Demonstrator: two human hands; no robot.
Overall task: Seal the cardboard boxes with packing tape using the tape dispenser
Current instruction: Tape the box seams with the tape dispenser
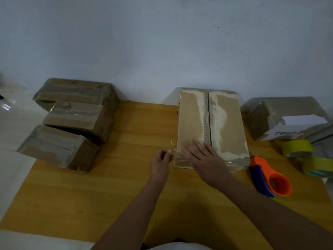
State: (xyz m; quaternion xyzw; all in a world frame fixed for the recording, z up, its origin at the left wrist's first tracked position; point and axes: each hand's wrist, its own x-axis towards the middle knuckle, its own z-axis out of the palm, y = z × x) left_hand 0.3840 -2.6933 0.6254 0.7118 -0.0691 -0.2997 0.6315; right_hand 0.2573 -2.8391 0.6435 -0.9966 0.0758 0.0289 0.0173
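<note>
Cardboard box (212, 127) at centre frame lies untaped under our flat, spread right hand (203, 159), our left hand (160, 162) pinching something small beside it, so next we likely reach lower right for the orange tape dispenser (270, 177) on the surface (90, 195).

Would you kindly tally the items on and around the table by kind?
Cardboard boxes: 5, namely three taped boxes on the left, the centre box, the right box
Tape rolls: 2
Tape dispenser: 1
Total: 8
</note>
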